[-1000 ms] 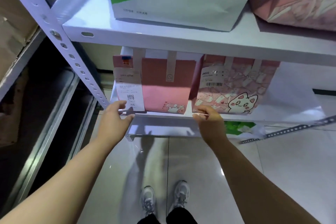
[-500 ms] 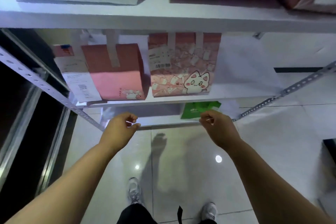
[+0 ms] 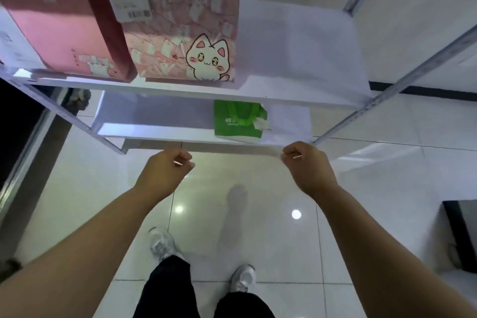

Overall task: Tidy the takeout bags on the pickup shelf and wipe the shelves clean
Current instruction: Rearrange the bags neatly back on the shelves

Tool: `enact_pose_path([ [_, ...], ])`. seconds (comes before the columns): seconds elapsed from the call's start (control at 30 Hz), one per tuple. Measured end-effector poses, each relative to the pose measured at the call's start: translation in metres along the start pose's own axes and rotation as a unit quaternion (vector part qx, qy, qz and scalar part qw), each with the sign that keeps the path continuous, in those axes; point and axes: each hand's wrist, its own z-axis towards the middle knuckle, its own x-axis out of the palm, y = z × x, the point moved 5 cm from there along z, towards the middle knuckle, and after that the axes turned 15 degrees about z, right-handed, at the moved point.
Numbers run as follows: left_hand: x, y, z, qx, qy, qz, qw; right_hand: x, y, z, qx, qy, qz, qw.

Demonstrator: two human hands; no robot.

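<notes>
Two takeout bags stand side by side on the middle white shelf (image 3: 296,95): a plain pink bag (image 3: 62,31) at the left and a pink cat-print bag (image 3: 180,33) with a receipt label to its right. A green bag (image 3: 236,121) lies flat on the bottom shelf (image 3: 154,134). My left hand (image 3: 165,173) and my right hand (image 3: 307,168) hover just in front of the bottom shelf's front edge, both loosely curled with nothing in them. The right hand is a little in front of and to the right of the green bag.
Perforated metal uprights (image 3: 402,90) frame the shelf on the right and another (image 3: 64,116) on the left. A dark unit (image 3: 462,235) stands on the glossy tiled floor at the right. My feet (image 3: 201,263) are below the hands.
The view has dropped and moved closer, so the upper shelf is out of sight. Both hands came down from the middle shelf's edge to the bottom shelf's edge and curled.
</notes>
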Motion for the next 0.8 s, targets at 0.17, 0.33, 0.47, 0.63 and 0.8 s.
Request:
enact_pose_path([
  [0.17, 0.043, 0.001, 0.023, -0.007, 0.015, 0.009, 1.0, 0.01, -0.057, 0.026, 0.03, -0.004, -0.006, 1.0],
  [0.33, 0.092, 0.021, 0.076, 0.004, 0.027, 0.026, 0.999, 0.05, -0.113, 0.065, 0.049, -0.003, 0.01, 0.999],
  [0.47, 0.131, 0.043, 0.125, 0.022, 0.016, 0.026, 0.999, 0.093, -0.158, 0.104, 0.046, -0.006, 0.009, 0.999],
  [0.63, 0.178, 0.063, 0.187, 0.046, -0.017, 0.022, 0.999, 0.14, -0.208, 0.156, 0.03, -0.033, 0.024, 0.999],
  [0.8, 0.225, 0.079, 0.239, 0.057, -0.054, -0.011, 0.997, 0.175, -0.249, 0.198, 0.022, -0.06, 0.055, 0.996],
])
